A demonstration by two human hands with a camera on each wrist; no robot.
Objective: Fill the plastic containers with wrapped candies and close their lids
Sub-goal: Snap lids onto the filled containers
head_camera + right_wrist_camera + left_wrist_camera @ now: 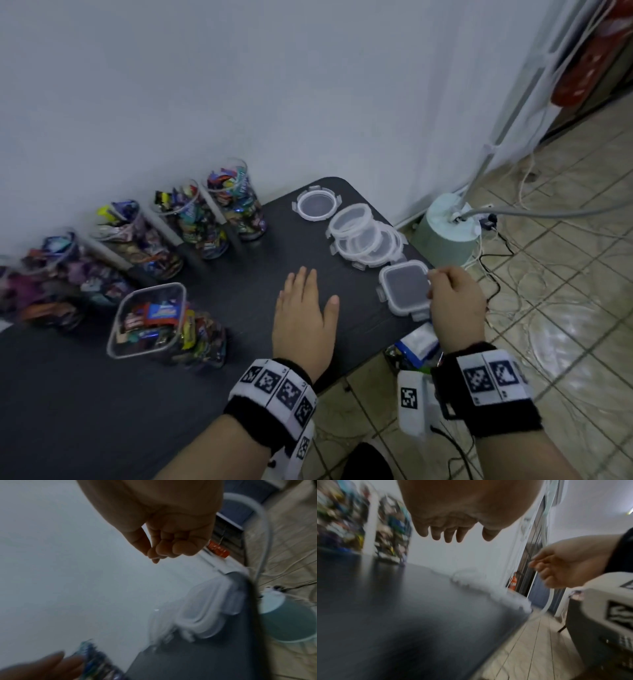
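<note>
Square lid [404, 286]: head view shows right hand [455, 301] beside it; right wrist view shows curled, empty grip; left hand [303, 317] spread.

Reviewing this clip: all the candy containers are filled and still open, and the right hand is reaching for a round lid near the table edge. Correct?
Not quite: the lid at the right hand is square, not round, as the head view shows. The rest stands.
</note>
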